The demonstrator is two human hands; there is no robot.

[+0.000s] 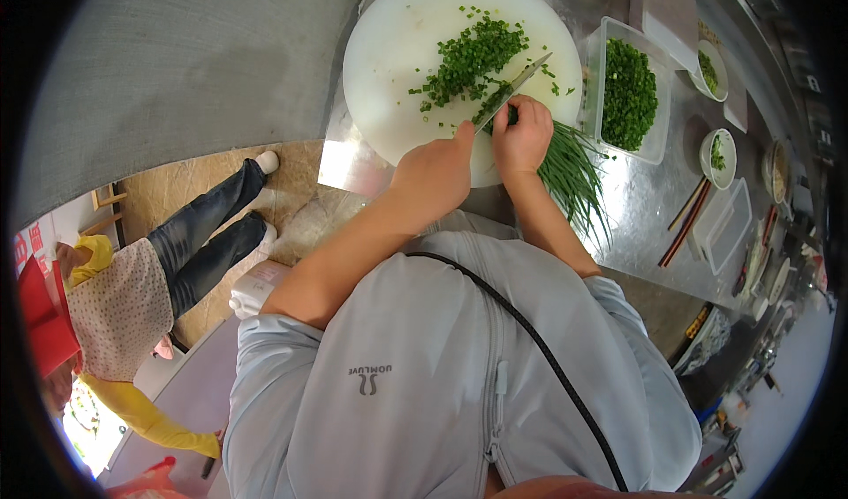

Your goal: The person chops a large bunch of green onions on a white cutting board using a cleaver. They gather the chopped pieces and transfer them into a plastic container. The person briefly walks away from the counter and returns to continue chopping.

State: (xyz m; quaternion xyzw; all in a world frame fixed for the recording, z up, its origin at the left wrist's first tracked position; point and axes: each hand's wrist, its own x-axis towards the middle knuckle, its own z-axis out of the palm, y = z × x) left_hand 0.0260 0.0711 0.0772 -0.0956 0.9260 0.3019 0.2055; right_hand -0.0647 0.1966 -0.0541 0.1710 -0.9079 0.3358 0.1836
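Observation:
My left hand (437,168) grips a kitchen knife (528,73); its blade slants up and to the right across the round white cutting board (381,75). My right hand (523,135) holds down a bunch of long green chives (571,171) beside the blade, fingers curled over the cut end. The uncut stalks trail past the board's lower right edge onto the counter. Beyond the knife, a heap of finely chopped chives (474,58) lies on the board, with loose bits scattered around it. My left hand covers the knife handle.
On the steel counter (636,224), right of the board, stands a clear plastic box (633,155) of chopped greens. Farther right are small bowls (729,166), chopsticks (686,221) and another clear box (729,227). A person in yellow sleeves (129,416) stands at left.

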